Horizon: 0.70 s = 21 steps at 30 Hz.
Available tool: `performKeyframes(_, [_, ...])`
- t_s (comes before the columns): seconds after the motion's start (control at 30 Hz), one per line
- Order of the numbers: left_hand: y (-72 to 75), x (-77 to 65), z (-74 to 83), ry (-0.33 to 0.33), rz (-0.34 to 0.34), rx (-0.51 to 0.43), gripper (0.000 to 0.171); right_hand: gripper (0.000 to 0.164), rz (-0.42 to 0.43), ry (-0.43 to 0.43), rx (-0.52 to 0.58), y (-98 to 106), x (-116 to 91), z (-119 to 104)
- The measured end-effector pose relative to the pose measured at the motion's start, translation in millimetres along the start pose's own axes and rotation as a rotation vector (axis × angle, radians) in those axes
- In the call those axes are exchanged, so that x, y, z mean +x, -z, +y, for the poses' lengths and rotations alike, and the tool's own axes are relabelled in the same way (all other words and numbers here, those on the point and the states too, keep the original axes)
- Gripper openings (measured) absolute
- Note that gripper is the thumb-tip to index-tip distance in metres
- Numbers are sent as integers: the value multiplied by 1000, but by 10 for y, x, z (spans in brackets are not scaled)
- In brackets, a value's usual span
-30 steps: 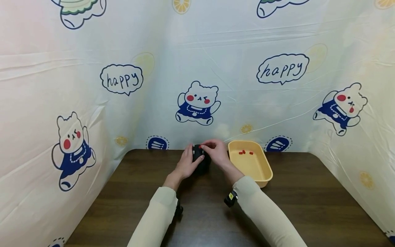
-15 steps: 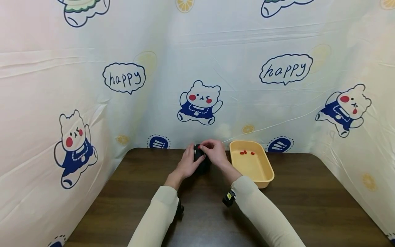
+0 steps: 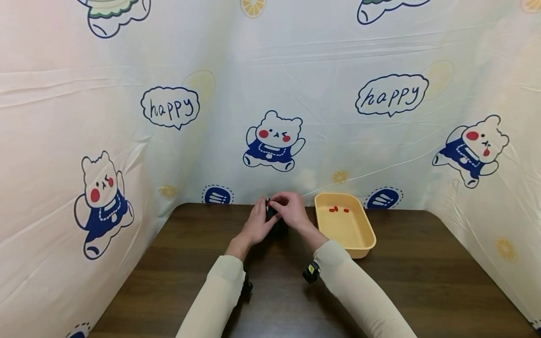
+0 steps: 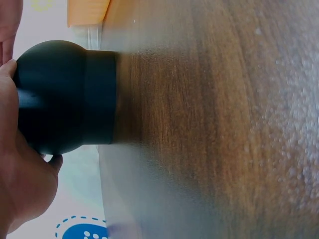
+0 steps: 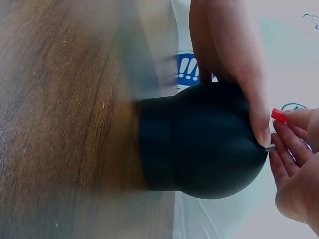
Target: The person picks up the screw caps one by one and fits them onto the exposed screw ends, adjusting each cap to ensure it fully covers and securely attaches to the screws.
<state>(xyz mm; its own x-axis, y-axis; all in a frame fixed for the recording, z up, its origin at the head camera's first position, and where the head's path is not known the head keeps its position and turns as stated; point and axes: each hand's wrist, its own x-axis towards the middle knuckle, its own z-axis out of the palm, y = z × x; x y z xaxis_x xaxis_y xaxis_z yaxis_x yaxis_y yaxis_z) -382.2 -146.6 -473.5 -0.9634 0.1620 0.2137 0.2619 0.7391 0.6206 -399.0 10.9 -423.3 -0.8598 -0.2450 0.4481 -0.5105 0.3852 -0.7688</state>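
A black rounded object with a cylindrical base stands on the table near its far edge. My left hand grips its rounded upper part from the left, thumb on the near side in the head view. From its top a small metal stud sticks out beside that thumb, as the right wrist view shows. My right hand pinches a small red cap-like piece between thumb and fingertip, close to the object's top and apart from that stud. The left wrist view shows the rounded body from its side, my left fingers around it.
Right of the hands stands a yellow plastic tray with several small red pieces towards its far end. A patterned cloth hangs behind the brown wooden table and along both sides.
My right hand has shifted a little to the left over the top of the black object, the red piece still pinched. My left hand keeps its grip. The head view has shifted slightly.
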Motion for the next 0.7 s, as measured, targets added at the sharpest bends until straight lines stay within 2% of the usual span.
performKeyframes(0.47, [21,-22,23,0,-3,-6,93,6,1,18,-49,-30,0,-2])
performKeyframes(0.7, [18,-8,-8,-11,-21,-7,92,7,-26,36,-80,-34,2,-1])
